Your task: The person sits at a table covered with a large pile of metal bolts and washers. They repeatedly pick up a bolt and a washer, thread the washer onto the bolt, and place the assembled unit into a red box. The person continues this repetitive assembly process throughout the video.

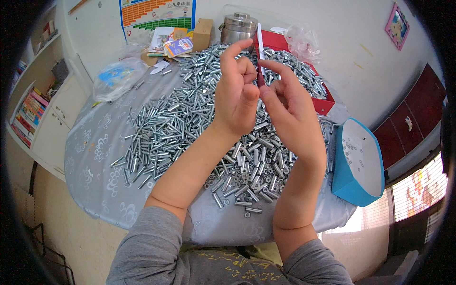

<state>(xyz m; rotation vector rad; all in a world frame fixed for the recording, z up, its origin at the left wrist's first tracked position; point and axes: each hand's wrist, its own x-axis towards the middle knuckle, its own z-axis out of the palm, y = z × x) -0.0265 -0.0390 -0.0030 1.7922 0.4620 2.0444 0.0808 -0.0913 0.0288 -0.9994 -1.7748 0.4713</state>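
Steel bolts [190, 118], heaped on grey table [95, 161]: small, hard, slick, best pinched mid-shank; left hand [236, 92] and right hand [289, 111] raised together, fingertips pinching something too hidden to identify.

Slim white strip with a dark red lower end [260, 50], held nearly upright above the tabletop [95, 156], pinched at its red end between fingers [270, 66] — over a sprawling heap of silvery bolts and sleeves [190, 118], loose, lying every which way.
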